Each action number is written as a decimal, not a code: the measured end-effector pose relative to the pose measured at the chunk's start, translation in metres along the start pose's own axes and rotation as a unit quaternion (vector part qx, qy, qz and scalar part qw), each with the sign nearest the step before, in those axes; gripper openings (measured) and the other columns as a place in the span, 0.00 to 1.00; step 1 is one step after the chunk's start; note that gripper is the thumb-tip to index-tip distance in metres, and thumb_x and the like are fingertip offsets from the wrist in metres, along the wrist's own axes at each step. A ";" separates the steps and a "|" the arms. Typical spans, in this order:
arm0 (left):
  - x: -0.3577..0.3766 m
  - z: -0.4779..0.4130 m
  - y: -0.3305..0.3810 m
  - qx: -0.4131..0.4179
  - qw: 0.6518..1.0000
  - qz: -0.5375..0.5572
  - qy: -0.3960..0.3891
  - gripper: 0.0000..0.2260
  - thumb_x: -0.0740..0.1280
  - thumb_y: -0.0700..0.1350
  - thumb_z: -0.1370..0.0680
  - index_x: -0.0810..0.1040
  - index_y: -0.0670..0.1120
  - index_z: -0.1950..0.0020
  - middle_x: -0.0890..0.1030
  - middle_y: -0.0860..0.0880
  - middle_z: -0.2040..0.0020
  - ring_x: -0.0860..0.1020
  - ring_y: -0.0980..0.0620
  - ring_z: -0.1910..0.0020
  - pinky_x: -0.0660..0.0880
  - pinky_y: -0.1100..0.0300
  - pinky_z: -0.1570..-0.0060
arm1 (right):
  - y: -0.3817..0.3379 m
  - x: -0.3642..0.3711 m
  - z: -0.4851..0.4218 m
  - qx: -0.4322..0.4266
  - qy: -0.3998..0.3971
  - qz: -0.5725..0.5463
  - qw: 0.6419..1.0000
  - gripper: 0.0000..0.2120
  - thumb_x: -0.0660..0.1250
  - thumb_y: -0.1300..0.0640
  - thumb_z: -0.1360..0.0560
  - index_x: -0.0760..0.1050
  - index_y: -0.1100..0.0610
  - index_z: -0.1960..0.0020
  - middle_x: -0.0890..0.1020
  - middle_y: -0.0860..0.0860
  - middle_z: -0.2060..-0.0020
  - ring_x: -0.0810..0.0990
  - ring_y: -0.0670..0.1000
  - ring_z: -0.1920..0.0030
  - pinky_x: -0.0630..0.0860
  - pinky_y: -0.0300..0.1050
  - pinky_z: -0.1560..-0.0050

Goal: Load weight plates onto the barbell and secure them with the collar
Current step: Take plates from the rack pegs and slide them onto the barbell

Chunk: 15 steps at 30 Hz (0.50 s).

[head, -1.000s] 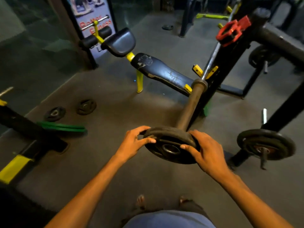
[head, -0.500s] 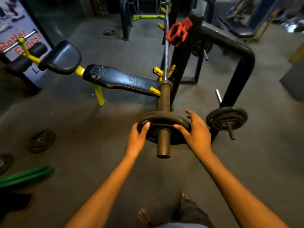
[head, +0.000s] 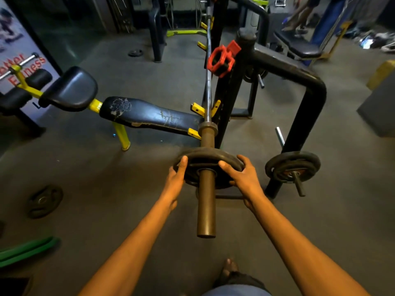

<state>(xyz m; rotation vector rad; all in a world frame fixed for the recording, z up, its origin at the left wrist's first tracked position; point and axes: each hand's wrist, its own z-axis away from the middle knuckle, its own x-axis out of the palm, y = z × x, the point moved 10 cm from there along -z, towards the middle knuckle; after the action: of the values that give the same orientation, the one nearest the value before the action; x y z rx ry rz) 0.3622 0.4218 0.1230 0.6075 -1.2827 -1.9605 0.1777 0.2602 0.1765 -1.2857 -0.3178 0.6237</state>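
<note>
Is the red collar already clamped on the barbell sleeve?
No, the red collar sits up on the black rack post, away from the sleeve.

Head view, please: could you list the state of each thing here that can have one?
weight plate: threaded on the sleeve, partway along, short of the inner stop.
barbell: resting in the rack's yellow hooks.
left hand: gripping the plate's left rim.
right hand: gripping the plate's right rim.
red collar: off the bar, hanging on the rack post.
stored plates: on a rack peg.

Both arms extend forward, the left hand (head: 175, 178) and right hand (head: 243, 178) curled around opposite edges of a weight plate (head: 208, 160), thumbs pressing its face.
</note>
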 end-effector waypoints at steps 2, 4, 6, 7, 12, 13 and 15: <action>0.010 -0.015 0.021 0.019 1.000 0.015 -0.010 0.42 0.66 0.78 0.34 0.74 0.53 0.28 0.81 0.50 0.33 0.79 0.52 0.34 0.75 0.48 0.31 | -0.003 0.000 -0.024 0.007 0.010 -0.011 1.000 0.49 0.79 0.40 0.32 0.58 0.52 0.19 0.71 0.56 0.26 0.76 0.57 0.32 0.79 0.61 0.35; 0.017 -0.027 0.040 0.031 0.999 0.026 -0.013 0.42 0.67 0.78 0.35 0.76 0.53 0.29 0.82 0.49 0.35 0.79 0.52 0.35 0.75 0.48 0.32 | -0.009 0.002 -0.047 0.006 0.021 -0.025 0.999 0.51 0.80 0.40 0.32 0.58 0.53 0.19 0.71 0.56 0.26 0.76 0.58 0.31 0.78 0.63 0.35; 0.024 -0.039 0.057 0.039 0.999 0.029 -0.015 0.41 0.66 0.78 0.35 0.78 0.52 0.32 0.83 0.48 0.37 0.80 0.51 0.36 0.75 0.48 0.32 | -0.020 0.003 -0.068 -0.002 0.033 -0.032 0.999 0.51 0.79 0.40 0.33 0.57 0.53 0.19 0.71 0.56 0.26 0.76 0.58 0.31 0.78 0.64 0.35; 0.028 -0.045 0.065 0.044 0.999 0.029 -0.015 0.39 0.66 0.77 0.34 0.79 0.52 0.34 0.84 0.48 0.38 0.81 0.51 0.37 0.76 0.49 0.33 | -0.026 0.004 -0.078 -0.005 0.035 -0.033 0.999 0.51 0.79 0.40 0.32 0.57 0.53 0.19 0.71 0.56 0.26 0.75 0.58 0.31 0.78 0.63 0.35; 0.038 -0.077 0.085 0.041 0.998 0.043 -0.004 0.38 0.66 0.77 0.35 0.81 0.50 0.37 0.85 0.46 0.41 0.82 0.49 0.38 0.75 0.45 0.32 | -0.047 0.007 -0.115 -0.013 0.051 -0.028 0.998 0.50 0.79 0.40 0.32 0.57 0.53 0.19 0.71 0.57 0.26 0.75 0.59 0.30 0.78 0.61 0.34; 0.039 -0.082 0.086 0.039 0.998 0.045 -0.005 0.37 0.67 0.76 0.35 0.80 0.51 0.38 0.85 0.46 0.41 0.82 0.49 0.38 0.75 0.45 0.32 | -0.050 0.008 -0.119 -0.013 0.055 -0.026 0.998 0.50 0.79 0.41 0.32 0.57 0.52 0.19 0.71 0.57 0.26 0.75 0.59 0.30 0.78 0.61 0.34; 0.040 -0.089 0.086 0.035 0.998 0.058 -0.010 0.39 0.68 0.78 0.37 0.80 0.52 0.38 0.84 0.46 0.40 0.81 0.49 0.38 0.76 0.44 0.33 | -0.053 0.007 -0.126 -0.015 0.059 -0.017 0.998 0.50 0.79 0.41 0.31 0.57 0.52 0.19 0.71 0.57 0.25 0.75 0.60 0.29 0.78 0.61 0.34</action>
<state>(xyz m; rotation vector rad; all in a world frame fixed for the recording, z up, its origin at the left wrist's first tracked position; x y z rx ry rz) 0.4249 0.3168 0.1660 0.5361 -1.3726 -1.8378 0.2661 0.1571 0.1930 -1.3379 -0.2516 0.5129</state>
